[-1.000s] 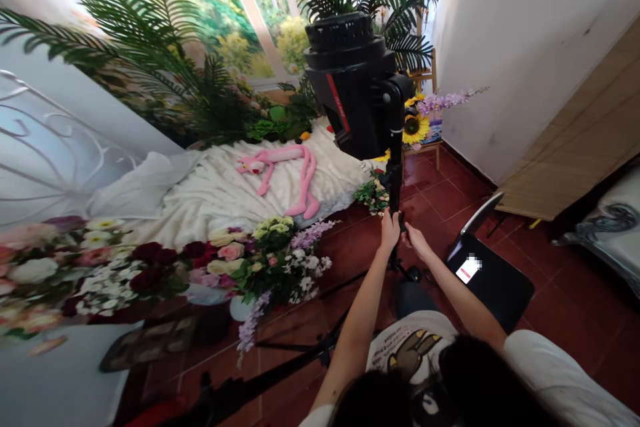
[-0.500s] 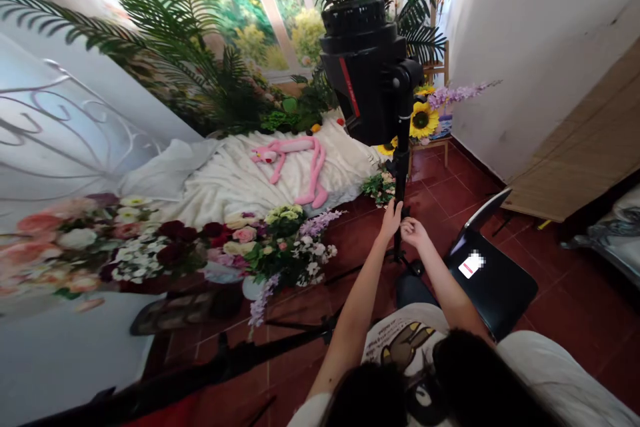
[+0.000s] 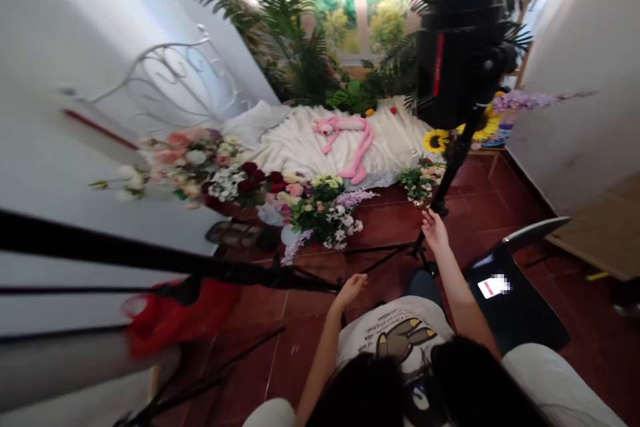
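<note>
A black studio light (image 3: 453, 53) with a red stripe sits on a black stand (image 3: 453, 173) at the right of centre. My right hand (image 3: 435, 230) is just below and left of the stand's pole, fingers apart and holding nothing visible. Low in the middle, my left hand (image 3: 353, 288) is near the end of a dark diagonal pole (image 3: 240, 270); its fingers look loosely curled and slightly blurred, with nothing seen in them. A pink plush toy (image 3: 357, 147) lies on a white draped blanket (image 3: 285, 147) beyond both hands.
Flower arrangements (image 3: 325, 210) line the blanket's near side. A black chair (image 3: 525, 307) with a white card-like item stands at the right. Stand legs cross the red tiled floor (image 3: 295, 320). Red fabric (image 3: 187, 313) lies at lower left; palm leaves (image 3: 280, 7) rise behind.
My left hand has left the light stand's pole and moved down and left. My right hand stays near the pole, its fingers more spread. The view has swung left.
</note>
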A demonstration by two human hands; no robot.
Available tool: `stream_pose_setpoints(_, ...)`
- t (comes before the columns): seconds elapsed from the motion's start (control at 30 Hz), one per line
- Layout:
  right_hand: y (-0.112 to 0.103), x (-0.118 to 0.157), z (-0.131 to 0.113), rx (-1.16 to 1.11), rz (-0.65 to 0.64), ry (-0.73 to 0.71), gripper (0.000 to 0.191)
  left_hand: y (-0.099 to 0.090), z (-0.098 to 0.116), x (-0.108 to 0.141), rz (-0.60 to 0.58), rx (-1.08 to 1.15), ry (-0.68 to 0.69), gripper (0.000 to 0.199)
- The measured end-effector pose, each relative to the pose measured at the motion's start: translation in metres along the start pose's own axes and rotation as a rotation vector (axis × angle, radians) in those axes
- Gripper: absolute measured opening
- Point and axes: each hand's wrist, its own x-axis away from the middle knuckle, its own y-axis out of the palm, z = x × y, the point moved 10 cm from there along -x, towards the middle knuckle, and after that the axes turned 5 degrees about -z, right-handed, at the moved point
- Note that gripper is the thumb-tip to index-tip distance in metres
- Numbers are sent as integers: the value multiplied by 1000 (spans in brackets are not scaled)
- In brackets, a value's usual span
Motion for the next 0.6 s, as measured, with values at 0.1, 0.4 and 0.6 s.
stream_pose_setpoints(0.1,44,-3,42,203,-96,100,9,-69,-23,40,179,-40,-84,45)
stream_pose_setpoints(0.4,255,70,239,1156,-1085,313,30,-191,78,167,1017,11,320,53)
stream_pose_setpoints(0.6,316,104,301,1492,-1335,371,46,-170,105,174,1187,29,396,56)
